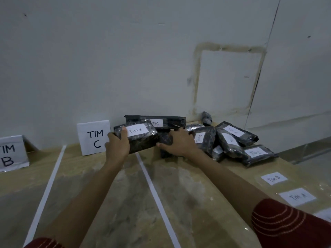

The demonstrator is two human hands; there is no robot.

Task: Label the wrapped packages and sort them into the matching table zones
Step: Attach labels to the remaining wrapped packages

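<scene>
Nearest on the pale surface (188,194), at the right edge, lie loose labels (297,196) reading TIM A and TIM B, not yet stuck to anything. Two white tape lines (155,194) run away from the person and mark off a zone between them. Both forearms reach forward across that zone. The left hand (117,145) grips the TIM A package (141,140) by its left short end, fingers wrapped underneath and the thumb on top beside the white label. The package is lifted off the surface, with its long axis running left to right and its right end tipped slightly up. The right hand (176,142) is just beside it, fingers curled over a small dark package (165,140) whose label, if it has one, is hidden. Behind them a long TIM C package (157,121) lies against the wall, and the pile (232,138) of labelled packages spreads off to the right. The TIM C sign (94,137) stands just left of the held package, with the TIM B sign (10,153) further left. No TIM A sign is in view. Its zone probably lies further left, past the TIM B sign, so the left hand looks better placed to carry the package there, end first.
</scene>
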